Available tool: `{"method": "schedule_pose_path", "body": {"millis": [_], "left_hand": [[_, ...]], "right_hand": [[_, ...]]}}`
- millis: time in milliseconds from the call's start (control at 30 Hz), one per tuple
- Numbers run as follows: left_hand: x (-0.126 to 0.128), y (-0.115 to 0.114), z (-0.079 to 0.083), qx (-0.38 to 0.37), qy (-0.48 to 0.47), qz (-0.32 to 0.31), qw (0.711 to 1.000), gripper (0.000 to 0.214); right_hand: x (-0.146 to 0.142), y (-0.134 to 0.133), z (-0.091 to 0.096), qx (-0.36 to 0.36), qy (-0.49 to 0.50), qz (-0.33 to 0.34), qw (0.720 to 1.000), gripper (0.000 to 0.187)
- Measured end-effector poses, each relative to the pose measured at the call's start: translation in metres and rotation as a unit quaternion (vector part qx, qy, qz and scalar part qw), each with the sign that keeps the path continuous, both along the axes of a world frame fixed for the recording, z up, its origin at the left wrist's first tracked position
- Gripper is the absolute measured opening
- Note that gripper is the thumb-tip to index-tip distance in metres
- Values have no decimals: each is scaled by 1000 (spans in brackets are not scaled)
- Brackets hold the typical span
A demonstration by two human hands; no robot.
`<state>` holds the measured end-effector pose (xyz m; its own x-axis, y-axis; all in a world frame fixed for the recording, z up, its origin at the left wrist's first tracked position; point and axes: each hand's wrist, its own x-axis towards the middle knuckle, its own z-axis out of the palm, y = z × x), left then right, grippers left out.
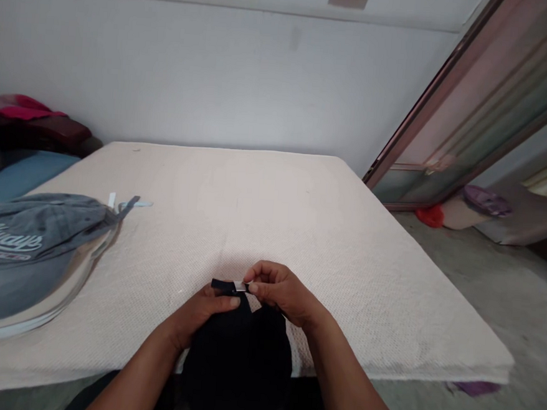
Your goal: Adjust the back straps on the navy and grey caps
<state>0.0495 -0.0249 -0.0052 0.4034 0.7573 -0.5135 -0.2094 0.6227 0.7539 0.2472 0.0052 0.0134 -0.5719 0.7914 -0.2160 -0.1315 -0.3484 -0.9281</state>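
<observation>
Left hand (203, 312): mine, its fingers mostly hidden behind the cap.
Black cap (237, 365): below both my hands, too dark to make out seams.
Buckle (240, 287): between my hands, too small to tell how the strap (222, 285) threads.
Grey cap (32, 232): left of my left hand, cut by the picture's edge.
Purple thing (477, 388): right of my right hand (283, 293), partly hidden beneath the table (274, 192).

The black cap (238, 365) is matt cloth — its buckle (240, 287) shiny metal.
</observation>
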Motion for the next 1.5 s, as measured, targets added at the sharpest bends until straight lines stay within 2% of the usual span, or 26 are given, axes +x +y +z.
{"method": "schedule_pose_path", "body": {"millis": [133,300,400,567,1067,1167,1267,1367,1500], "left_hand": [[1,0,4,11,35,16,999,18],[2,1,6,65,44,-41,996,22],[1,1,3,67,33,-60,995,22],[1,-2,2,76,44,-61,994,21],[0,-5,3,71,6,-89,993,27],[1,-6,2,62,9,-68,996,24],[5,-5,2,54,52,-27,997,20],[10,-4,4,83,87,-20,992,18],[14,-2,9,128,97,-31,987,28]], "right_hand": [[3,1,-1,10,5,22,1000,21],[4,3,-4,6,27,56,998,24],[4,3,-4,2,32,78,996,25],[3,2,-1,6,18,103,994,23],[-4,3,0,-3,-62,69,996,13],[-5,3,0,-8,-71,61,996,12],[-6,4,-1,-14,-74,57,996,10],[-7,4,-3,-20,-76,47,996,7],[-8,3,-4,-40,-59,39,997,8]]}}
